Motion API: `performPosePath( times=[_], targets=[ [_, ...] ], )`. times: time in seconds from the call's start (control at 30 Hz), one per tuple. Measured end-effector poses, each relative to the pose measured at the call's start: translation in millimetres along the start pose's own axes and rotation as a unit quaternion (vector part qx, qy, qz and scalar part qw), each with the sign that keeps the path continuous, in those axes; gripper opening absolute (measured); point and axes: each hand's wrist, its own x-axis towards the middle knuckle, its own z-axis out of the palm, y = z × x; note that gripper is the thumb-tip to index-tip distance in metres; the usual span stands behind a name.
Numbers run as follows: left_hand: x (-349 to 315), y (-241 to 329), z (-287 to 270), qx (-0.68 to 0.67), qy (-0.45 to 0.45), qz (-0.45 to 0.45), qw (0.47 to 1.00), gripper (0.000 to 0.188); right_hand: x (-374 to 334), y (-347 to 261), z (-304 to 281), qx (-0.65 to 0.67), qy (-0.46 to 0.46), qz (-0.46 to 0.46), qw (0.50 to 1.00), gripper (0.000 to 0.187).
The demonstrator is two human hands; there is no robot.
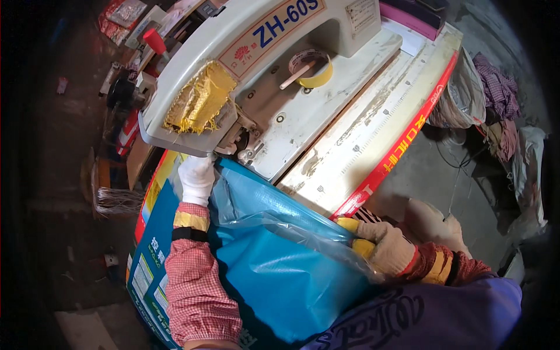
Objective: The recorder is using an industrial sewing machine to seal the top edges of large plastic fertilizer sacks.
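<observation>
A large grey sewing machine stands across the top, with frayed yellow woven fabric stuck on its head. Below its needle area hangs a blue woven sack with a clear plastic liner showing along its upper edge. My left hand, in a white glove, is closed at the sack's edge right beneath the machine head; its fingertips are partly hidden. Farther right, my right hand, in a beige glove with yellow fingertips, grips the sack and liner near the table's front corner.
A yellow tape roll with a white stick lies on the machine bed. The worktable's red-taped edge runs diagonally on the right. Beyond it hang a whitish plastic bag and checked cloth. A purple box sits at the back.
</observation>
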Motion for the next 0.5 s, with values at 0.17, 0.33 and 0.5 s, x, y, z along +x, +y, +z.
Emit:
performPosePath(
  times=[0.17,0.33,0.5],
  targets=[
    [12.1,7.8,-18.9,-0.041,-0.063,0.005,0.997,0.022,-11.8,-20.7,18.0,-0.325,0.029,-0.027,0.945,0.028],
    [-14.9,22.1,-48.6,-0.164,-0.186,-0.127,0.96,0.015,-11.9,-31.1,12.9,-0.538,0.015,0.103,0.837,0.029],
    [-2.8,28.7,-49.0,-0.164,-0.236,-0.135,0.948,0.013,-16.0,-27.1,16.2,-0.647,0.019,0.068,0.759,0.033]
  ],
)
